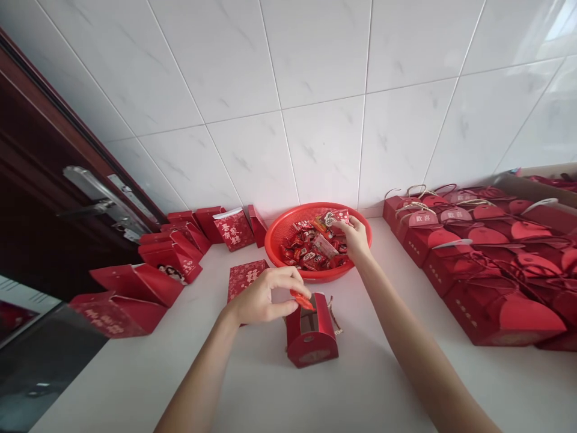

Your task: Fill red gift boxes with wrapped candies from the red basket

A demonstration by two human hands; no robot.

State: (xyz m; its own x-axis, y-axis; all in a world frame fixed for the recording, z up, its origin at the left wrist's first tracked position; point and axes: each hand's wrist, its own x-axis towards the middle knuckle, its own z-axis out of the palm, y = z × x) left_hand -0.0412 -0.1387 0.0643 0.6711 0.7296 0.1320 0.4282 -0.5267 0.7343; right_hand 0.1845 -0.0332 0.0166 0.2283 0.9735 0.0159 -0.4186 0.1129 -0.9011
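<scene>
Your left hand is pinched on a small orange-red sweet, right at the opening of the red box that stands on the surface before you. Your right hand is clamped on a red-and-white packet over the red basket. This box looks partly done: its top is open (how much lies inside, I cannot tell). To your right, the rows of handled boxes seem finished, their tops closed. What appears left is the group of open-flapped boxes on your left, and plenty of wrapped sweets in the basket.
</scene>
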